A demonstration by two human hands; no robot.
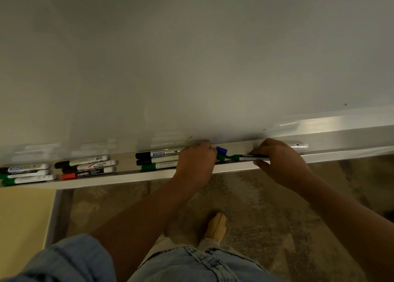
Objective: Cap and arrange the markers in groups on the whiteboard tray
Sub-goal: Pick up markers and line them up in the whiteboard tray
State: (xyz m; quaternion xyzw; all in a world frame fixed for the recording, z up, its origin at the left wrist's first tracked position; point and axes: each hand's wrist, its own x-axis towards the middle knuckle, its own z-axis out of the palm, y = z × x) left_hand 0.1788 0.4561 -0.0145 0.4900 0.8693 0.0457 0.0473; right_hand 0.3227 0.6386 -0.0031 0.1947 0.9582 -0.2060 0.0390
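The right hand grips a green marker by its dark barrel, fingers curled over it above the tray right of its middle; the marker lies level along the tray, its green tip end pointing left. The left hand is closed round a green cap, held just at that tip; whether cap and tip touch cannot be told. A blue cap shows just behind the green one, beside the left knuckles; what holds it is hidden.

On the tray, near its left end, lies a group of three markers, one black-capped and two green-capped; next to it a second group of two black and one red; by the left hand a third group, two black and one green, its right ends covered by the hand. A lone white marker lies behind the right hand, against the whiteboard, toward the tray's right end.
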